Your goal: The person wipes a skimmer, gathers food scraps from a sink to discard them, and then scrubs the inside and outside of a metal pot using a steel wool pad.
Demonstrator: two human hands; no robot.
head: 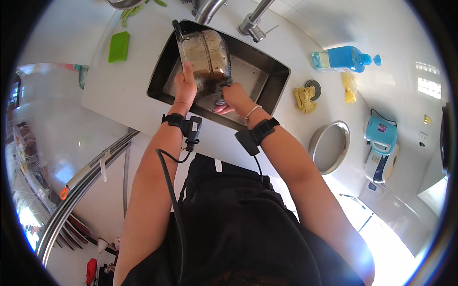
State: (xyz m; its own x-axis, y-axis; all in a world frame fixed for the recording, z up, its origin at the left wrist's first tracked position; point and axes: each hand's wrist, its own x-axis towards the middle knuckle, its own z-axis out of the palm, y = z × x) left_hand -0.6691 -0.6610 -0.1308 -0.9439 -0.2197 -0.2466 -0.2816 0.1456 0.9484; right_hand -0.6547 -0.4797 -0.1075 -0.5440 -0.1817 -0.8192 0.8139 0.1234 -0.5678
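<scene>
A metal cooking pot (211, 53) is tilted on its side over the sink (256, 69), its stained outer wall and base showing. Brown and black marks cover that wall. One dark handle (176, 28) points to the back of the sink. My left hand (185, 85) grips the pot's rim at the near left, thumb along the outside. In my right hand (234, 98) is a dark, wiry scouring pad (219, 95), pressed against the lower edge of the pot's base. My right fingers partly hide the pad. The inside of the pot faces away and is hidden.
Behind the sink rise a faucet (209, 10) and a lever tap (253, 28). A green sponge (119, 47) lies to the left. Right of the sink are a yellow cloth (304, 100), a blue detergent bottle (340, 59) and a round metal pan (329, 148).
</scene>
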